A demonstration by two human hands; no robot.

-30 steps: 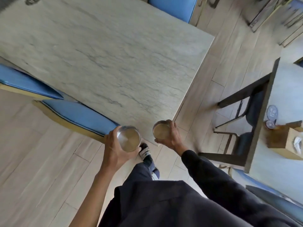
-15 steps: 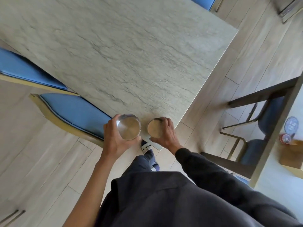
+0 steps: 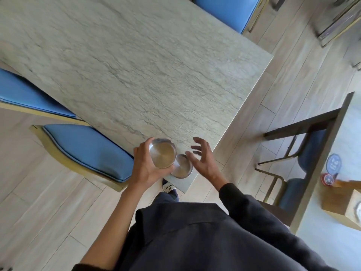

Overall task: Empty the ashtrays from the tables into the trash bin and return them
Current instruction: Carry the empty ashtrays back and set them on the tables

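left hand (image 3: 145,169) grips one steel ashtray (image 3: 162,153) by its rim; right hand (image 3: 203,160), fingers spread, holds nothing. second ashtray (image 3: 182,169) sits between them at the table (image 3: 136,65) corner. light, stiff, probably slick; pinch the rim.

head cam | looks steeply down | near table (image 3: 136,65) corner, floor (image 3: 39,202)

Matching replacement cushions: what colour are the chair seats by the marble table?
Blue chair seats, clearest in the head view.
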